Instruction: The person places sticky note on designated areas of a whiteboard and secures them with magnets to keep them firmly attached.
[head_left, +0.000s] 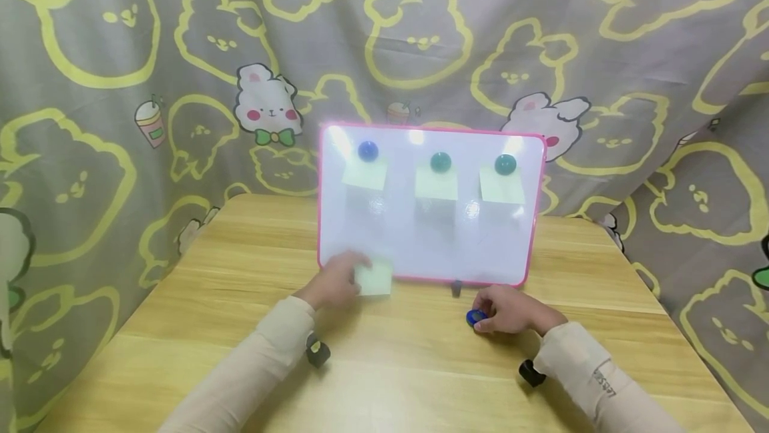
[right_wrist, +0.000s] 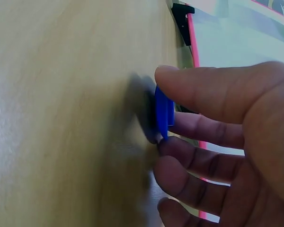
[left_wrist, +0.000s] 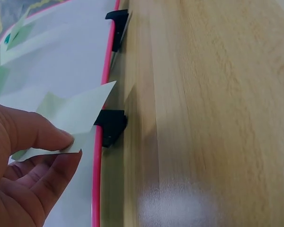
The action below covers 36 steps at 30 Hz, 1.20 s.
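A pale green sticky note is pinched between thumb and fingers of my left hand, in front of the lower left part of the whiteboard. My right hand holds a round blue magnet by its edge, low over the table in front of the board's lower right corner. On the board, a blue magnet and two green magnets, one in the middle and one at right, each sit at the top of a pale sticky note.
The pink-framed board stands tilted on black feet towards the back of the wooden table. Behind the table hangs a patterned grey curtain. A black wrist device is at my right cuff.
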### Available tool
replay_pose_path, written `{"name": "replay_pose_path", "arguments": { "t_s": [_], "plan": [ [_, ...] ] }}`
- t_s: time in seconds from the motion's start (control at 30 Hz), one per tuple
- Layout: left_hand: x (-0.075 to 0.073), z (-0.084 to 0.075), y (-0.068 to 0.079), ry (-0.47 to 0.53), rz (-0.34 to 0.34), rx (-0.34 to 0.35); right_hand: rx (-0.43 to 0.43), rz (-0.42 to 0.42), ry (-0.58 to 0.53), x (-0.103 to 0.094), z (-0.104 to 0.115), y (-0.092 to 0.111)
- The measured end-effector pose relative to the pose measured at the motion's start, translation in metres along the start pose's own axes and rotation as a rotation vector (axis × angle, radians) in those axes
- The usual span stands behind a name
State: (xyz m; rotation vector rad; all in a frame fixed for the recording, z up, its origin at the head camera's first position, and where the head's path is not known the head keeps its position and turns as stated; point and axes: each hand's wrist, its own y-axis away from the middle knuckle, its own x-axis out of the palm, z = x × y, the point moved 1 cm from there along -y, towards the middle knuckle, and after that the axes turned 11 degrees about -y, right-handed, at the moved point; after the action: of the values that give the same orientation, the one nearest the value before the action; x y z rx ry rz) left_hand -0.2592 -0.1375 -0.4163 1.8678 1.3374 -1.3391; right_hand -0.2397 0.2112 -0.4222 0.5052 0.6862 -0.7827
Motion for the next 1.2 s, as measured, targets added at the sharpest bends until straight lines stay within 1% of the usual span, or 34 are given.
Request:
{"name": "replay_pose_path", "arguments": {
  "t_s": [0.17,0.43,0.53,0.63,0.8,0.9,1.07,1.17,1.2],
  "plan": [
    [-0.005,0.001,-0.001,-0.002,-0.004,-0.026,-0.028,0.015,-0.011,-0.002,0.002,0.002],
    [-0.020,0.004,-0.008,0.005,-0.016,-0.065,-0.058,0.008,0.012,-0.006,0.001,0.004],
    [-0.028,0.007,-0.011,0.008,-0.030,-0.055,-0.073,-0.003,0.015,-0.008,0.001,0.003],
    [-0.035,0.007,-0.015,0.016,-0.047,-0.026,-0.070,-0.030,0.003,-0.010,0.000,0.002],
    [-0.044,0.008,-0.023,0.028,-0.055,-0.026,-0.006,-0.040,-0.077,-0.006,-0.006,0.003],
    [-0.048,0.009,-0.027,0.014,-0.061,-0.035,0.027,-0.034,-0.116,-0.004,-0.008,0.005],
    [-0.051,0.013,-0.032,-0.001,-0.100,-0.028,0.032,-0.051,-0.150,-0.003,-0.010,0.007],
    [-0.051,0.016,-0.033,-0.013,-0.132,-0.004,0.029,-0.053,-0.160,-0.003,-0.012,0.007],
    [-0.051,0.018,-0.033,-0.019,-0.153,0.018,0.027,-0.053,-0.162,-0.002,-0.013,0.007]
  ]
}}
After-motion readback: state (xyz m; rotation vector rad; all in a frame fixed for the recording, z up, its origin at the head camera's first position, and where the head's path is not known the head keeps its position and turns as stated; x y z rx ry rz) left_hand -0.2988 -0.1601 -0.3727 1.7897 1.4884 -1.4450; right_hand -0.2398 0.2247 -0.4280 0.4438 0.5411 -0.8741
